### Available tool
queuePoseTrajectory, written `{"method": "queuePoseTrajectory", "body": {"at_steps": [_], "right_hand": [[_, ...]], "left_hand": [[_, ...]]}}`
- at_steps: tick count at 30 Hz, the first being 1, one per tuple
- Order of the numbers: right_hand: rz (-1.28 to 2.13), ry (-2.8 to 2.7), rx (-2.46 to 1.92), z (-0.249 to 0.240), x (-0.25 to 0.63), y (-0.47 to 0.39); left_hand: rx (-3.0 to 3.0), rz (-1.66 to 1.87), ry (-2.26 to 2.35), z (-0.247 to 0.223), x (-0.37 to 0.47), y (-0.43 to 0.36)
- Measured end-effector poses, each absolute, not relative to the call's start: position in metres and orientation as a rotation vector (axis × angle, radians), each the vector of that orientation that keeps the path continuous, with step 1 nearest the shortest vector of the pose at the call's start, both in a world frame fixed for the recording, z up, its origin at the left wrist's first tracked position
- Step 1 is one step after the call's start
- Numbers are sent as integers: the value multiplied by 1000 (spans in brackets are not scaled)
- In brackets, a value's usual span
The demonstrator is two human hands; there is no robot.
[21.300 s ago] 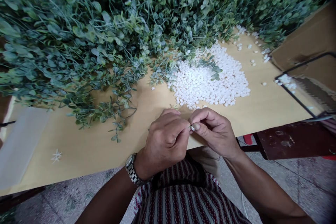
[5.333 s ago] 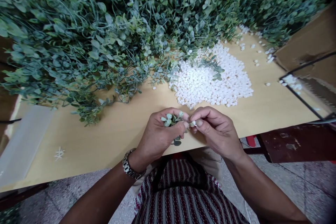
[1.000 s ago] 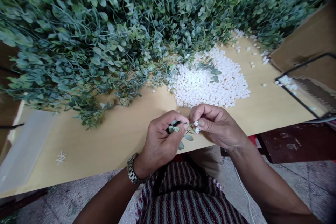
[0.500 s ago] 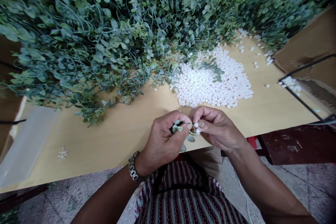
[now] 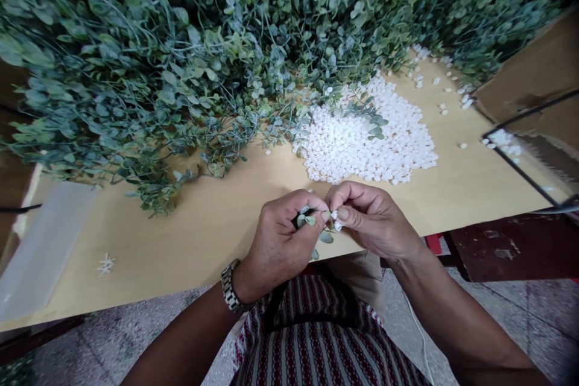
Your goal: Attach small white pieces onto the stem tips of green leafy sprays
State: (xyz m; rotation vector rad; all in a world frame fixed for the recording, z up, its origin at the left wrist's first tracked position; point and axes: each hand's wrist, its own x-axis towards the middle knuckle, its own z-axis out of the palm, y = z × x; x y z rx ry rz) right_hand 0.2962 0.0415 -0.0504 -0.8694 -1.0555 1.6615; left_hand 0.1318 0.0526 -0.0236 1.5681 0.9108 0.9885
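Over the table's front edge, my left hand [image 5: 289, 232] pinches a small leafy sprig [image 5: 325, 237] of green artificial foliage between thumb and fingers. My right hand [image 5: 373, 217] meets it fingertip to fingertip, closed on small white beads [image 5: 337, 225] that look like tiny buds. The beads sit right beside the sprig's stem; my fingertips hide whether they are joined to it. Just beyond both hands lies a wide heap of similar white beads [image 5: 362, 145], with a loose leafy sprig [image 5: 376, 123] lying on it.
A large mass of green foliage [image 5: 203, 60] fills the back of the table [image 5: 181, 253]. White sticks [image 5: 105, 265] and a translucent sheet [image 5: 49, 247] lie at the left. Cardboard [image 5: 538, 78] and a black metal frame [image 5: 520, 172] stand at the right, near scattered beads.
Both hands keep nearly the same grip on the sprig and beads. The beads have shifted very slightly left with my fingertips, and the view has moved a little.
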Motion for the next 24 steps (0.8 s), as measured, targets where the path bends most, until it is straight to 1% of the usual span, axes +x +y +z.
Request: {"method": "queuePoseTrajectory", "body": {"at_steps": [12,16,18,21,24], "right_hand": [[1536,-1174,-944,-52,295,41],[1442,-1292,-991,-49,295,41],[1320,-1423,-1064,-42,297,40],[941,-1648,-1112,-27,301,38],[616,-1868,-1035,-14,299,38]], "left_hand": [[1560,999,930,-29,135,53],[1562,962,996,-30,134,53],[1583,922,1026,-30,134,54],[1599,856,1036,-30,134,55],[1611,774,1046,-27,136,56]]}}
